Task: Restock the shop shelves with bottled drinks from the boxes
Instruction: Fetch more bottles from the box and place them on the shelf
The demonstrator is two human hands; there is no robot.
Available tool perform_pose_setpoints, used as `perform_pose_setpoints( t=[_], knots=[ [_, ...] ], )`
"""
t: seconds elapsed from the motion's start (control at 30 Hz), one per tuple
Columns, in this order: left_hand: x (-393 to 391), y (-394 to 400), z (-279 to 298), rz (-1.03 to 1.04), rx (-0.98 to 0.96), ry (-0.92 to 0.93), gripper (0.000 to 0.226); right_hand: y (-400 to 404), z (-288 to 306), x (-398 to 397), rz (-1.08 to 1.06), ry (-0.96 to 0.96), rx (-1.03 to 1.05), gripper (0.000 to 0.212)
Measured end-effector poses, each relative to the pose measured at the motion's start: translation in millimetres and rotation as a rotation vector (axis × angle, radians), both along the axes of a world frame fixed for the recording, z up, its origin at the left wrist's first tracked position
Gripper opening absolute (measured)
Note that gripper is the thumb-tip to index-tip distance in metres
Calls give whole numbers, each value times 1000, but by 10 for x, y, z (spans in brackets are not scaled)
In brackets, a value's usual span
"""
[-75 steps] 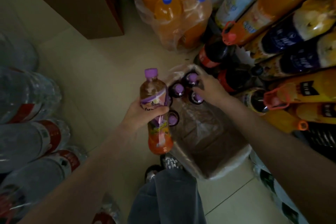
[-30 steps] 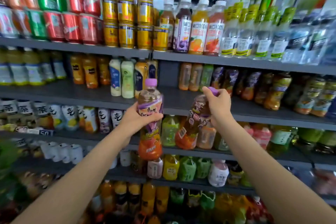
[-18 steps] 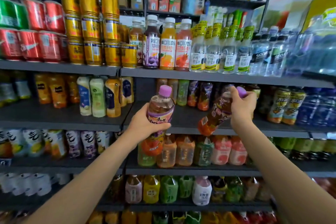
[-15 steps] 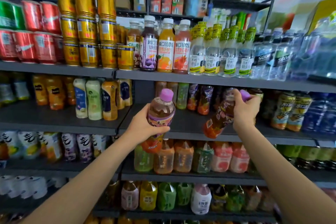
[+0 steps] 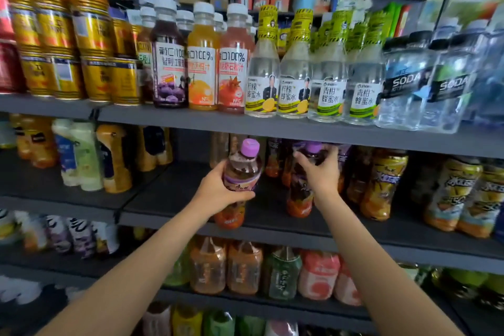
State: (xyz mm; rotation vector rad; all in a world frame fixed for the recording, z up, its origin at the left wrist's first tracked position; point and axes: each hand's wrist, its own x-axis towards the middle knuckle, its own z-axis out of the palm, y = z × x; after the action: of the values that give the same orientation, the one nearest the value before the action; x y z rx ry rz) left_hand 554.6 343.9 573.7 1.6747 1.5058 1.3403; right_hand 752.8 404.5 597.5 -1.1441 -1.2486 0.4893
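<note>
Both hands are up at the second shelf [image 5: 174,194], each closed round a purple-capped bottle of the same drink. The left hand [image 5: 218,194] is wrapped round the middle of its bottle [image 5: 241,172], fingers curled across the purple label; the bottle stands roughly upright, cap up and orange base down, and its base hangs just in front of the shelf's near edge, over the lip rather than on the board. The right hand [image 5: 319,174] grips the upper part of the second bottle [image 5: 300,194] just below its cap, with the thumb side towards the left; this bottle is also upright and sits farther in, its base at or just above the shelf surface — whether it is touching the board cannot be made out.

What the next move turns on, as I read it, is depth: the right-hand bottle is already inside the bay, just left of a row of similar dark-labelled bottles [image 5: 381,185], so it needs only lowering and letting go. The left-hand bottle lies nearer the person and to the left, facing the bare stretch of shelf — it has to travel away, along the shelf's depth, keeping its long axis vertical to pass under the shelf above [image 5: 191,120]
</note>
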Motion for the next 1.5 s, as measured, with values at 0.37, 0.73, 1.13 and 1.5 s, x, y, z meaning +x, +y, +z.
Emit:
perform_pose_setpoints(
  t=[0.37, 0.73, 1.13, 1.5],
  knots=[
    [397, 651, -87, 51, -82, -132, 67, 527, -69, 116, -64, 118, -94, 91],
    [489, 862, -549, 60, -271, 253, 71, 729, -841, 164, -34, -160, -245, 59],
    [572, 1163, -641, 69, -311, 292, 79, 1045, -904, 347, -74, -254, -342, 71],
    [1122, 1492, -618, 182, -237, 385, 81, 716, -976, 630, -7, -439, -311, 55]
  ],
)
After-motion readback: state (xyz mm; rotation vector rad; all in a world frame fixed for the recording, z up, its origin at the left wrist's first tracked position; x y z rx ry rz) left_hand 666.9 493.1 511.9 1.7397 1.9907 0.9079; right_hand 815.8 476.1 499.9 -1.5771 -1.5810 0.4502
